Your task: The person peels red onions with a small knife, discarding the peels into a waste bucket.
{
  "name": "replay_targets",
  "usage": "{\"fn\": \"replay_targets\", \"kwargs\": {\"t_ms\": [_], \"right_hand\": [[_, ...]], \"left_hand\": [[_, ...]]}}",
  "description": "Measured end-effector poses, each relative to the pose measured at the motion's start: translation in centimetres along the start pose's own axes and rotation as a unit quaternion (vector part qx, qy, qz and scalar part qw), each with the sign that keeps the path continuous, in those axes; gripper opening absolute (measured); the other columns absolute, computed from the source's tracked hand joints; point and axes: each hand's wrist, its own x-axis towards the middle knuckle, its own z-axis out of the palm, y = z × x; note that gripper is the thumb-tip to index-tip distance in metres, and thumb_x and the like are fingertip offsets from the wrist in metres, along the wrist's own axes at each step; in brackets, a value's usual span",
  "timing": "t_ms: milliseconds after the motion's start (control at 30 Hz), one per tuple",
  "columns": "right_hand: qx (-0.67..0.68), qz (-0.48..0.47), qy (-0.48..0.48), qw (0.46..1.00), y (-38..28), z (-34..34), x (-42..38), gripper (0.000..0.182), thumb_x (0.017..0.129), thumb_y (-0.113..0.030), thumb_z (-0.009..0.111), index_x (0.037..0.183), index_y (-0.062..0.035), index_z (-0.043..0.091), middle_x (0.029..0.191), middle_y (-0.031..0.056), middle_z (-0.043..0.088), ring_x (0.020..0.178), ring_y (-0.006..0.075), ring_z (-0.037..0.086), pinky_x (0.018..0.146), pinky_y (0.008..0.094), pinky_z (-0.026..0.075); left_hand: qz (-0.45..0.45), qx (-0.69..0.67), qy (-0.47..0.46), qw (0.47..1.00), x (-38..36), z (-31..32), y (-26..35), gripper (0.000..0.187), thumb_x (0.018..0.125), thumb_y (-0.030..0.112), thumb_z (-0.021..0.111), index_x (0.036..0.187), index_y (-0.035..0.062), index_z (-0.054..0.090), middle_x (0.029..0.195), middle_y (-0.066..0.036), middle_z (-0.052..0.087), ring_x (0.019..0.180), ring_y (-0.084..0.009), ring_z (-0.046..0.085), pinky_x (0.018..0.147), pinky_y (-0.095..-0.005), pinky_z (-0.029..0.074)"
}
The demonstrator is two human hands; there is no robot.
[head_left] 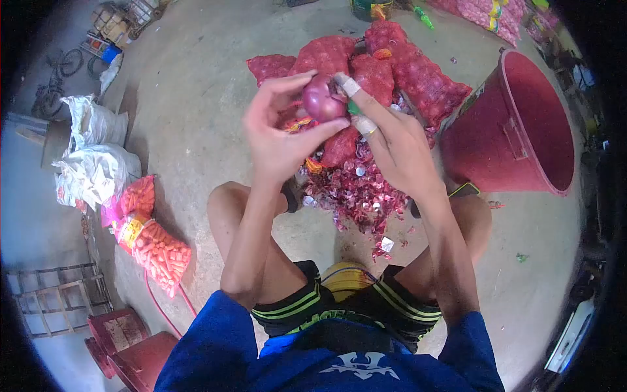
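A purple-red onion (322, 99) sits in my left hand (277, 124), with the fingers and thumb curled round its left side and underside. Against the onion's right side is my right hand (395, 140), with white tape round two fingers. A small green-handled tool (354, 108) shows between those fingers; most of it is hidden. Below my hands lies a heap of onion skins (359, 189) on the floor, between my feet. Red mesh sacks of onions (418, 75) lie just beyond the heap.
A large red bin (457, 147) stands tilted at the right. White sacks (101, 163) and a bag of orange pieces (160, 251) are at the left. Another mesh sack (483, 10) lies at the far right, near a green bottle-like thing (423, 17). Red plastic stools (140, 356) are lower left.
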Motion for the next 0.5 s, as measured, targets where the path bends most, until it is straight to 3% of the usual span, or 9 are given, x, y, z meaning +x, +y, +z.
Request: {"fn": "replay_targets", "kwargs": {"t_ms": [100,133,200,267,300,333,367,467,500], "right_hand": [[0.059,-0.009,0.022,0.998,-0.3,0.4,0.2,0.054,0.105,-0.013,0.062,0.158,-0.0161,0.055,0.101,0.0274,0.072,0.082,0.0453,0.070,0.076,0.0495,0.056],[0.068,0.002,0.020,0.997,-0.4,0.4,0.2,0.053,0.105,-0.012,0.062,0.158,-0.0155,0.055,0.099,0.0289,0.071,0.081,0.0459,0.070,0.077,0.0494,0.056],[0.059,0.010,0.017,0.998,0.5,0.2,0.4,0.052,0.106,-0.012,0.061,0.158,-0.0150,0.056,0.098,0.0290,0.071,0.078,0.0436,0.069,0.077,0.0473,0.055],[0.048,0.021,0.016,0.999,0.8,-0.4,0.6,0.051,0.107,-0.012,0.060,0.158,-0.0145,0.056,0.097,0.0291,0.071,0.075,0.0414,0.068,0.078,0.0452,0.055],[0.080,0.034,0.027,0.996,0.7,-0.9,0.7,0.050,0.108,-0.012,0.059,0.158,-0.0137,0.056,0.091,0.0249,0.070,0.071,0.0333,0.065,0.075,0.0412,0.053],[0.111,0.045,0.035,0.992,0.6,-1.3,0.8,0.049,0.109,-0.013,0.057,0.158,-0.0130,0.056,0.086,0.0207,0.070,0.067,0.0252,0.061,0.072,0.0372,0.052],[0.111,0.043,0.032,0.992,0.7,-1.5,0.8,0.049,0.109,-0.013,0.057,0.158,-0.0130,0.056,0.086,0.0207,0.070,0.067,0.0252,0.061,0.072,0.0372,0.052],[0.149,0.092,0.050,0.983,1.5,-1.4,0.5,0.046,0.111,-0.014,0.055,0.157,-0.0088,0.056,0.086,0.0066,0.063,0.070,0.0066,0.045,0.066,0.0275,0.044],[0.150,0.091,0.050,0.983,1.6,-1.4,0.4,0.046,0.111,-0.014,0.055,0.157,-0.0088,0.056,0.086,0.0066,0.063,0.070,0.0066,0.045,0.066,0.0275,0.044]], "left_hand": [[0.159,0.067,0.033,0.984,0.0,0.4,-0.8,0.071,0.069,-0.008,0.096,0.131,-0.0022,0.062,0.133,-0.016,0.069,0.115,-0.0238,0.073,0.101,-0.0387,0.064],[0.158,0.068,0.034,0.984,0.0,0.3,-0.5,0.071,0.069,-0.008,0.096,0.131,-0.0022,0.062,0.133,-0.016,0.069,0.115,-0.0238,0.073,0.101,-0.0387,0.064],[-0.029,-0.091,-0.036,0.995,0.0,-0.3,0.1,0.072,0.070,-0.009,0.095,0.133,-0.0027,0.061,0.136,-0.017,0.067,0.119,-0.0249,0.072,0.101,-0.0391,0.064],[-0.064,-0.169,-0.042,0.983,0.0,0.3,0.0,0.072,0.071,-0.010,0.094,0.135,-0.0024,0.061,0.137,-0.017,0.066,0.121,-0.0252,0.071,0.102,-0.0392,0.064],[-0.098,-0.245,-0.046,0.963,-0.1,0.5,-0.1,0.072,0.072,-0.011,0.093,0.136,-0.0022,0.060,0.138,-0.017,0.066,0.122,-0.0255,0.070,0.103,-0.0392,0.063],[-0.084,-0.240,-0.049,0.966,-0.1,0.5,-0.5,0.067,0.082,-0.007,0.086,0.143,-0.0023,0.058,0.138,-0.016,0.065,0.123,-0.0239,0.070,0.104,-0.0404,0.063],[-0.082,-0.240,-0.045,0.966,-0.2,0.3,-0.7,0.067,0.082,-0.007,0.086,0.143,-0.0023,0.058,0.138,-0.016,0.065,0.123,-0.0239,0.070,0.104,-0.0404,0.063],[-0.162,-0.325,-0.046,0.931,0.0,-0.2,-0.5,0.066,0.099,0.010,0.075,0.158,0.0014,0.046,0.140,-0.013,0.064,0.120,-0.0204,0.070,0.105,-0.0414,0.061],[-0.161,-0.324,-0.046,0.931,0.1,-0.2,-0.4,0.066,0.099,0.010,0.075,0.158,0.0014,0.046,0.140,-0.013,0.064,0.120,-0.0204,0.070,0.105,-0.0414,0.061]]}}
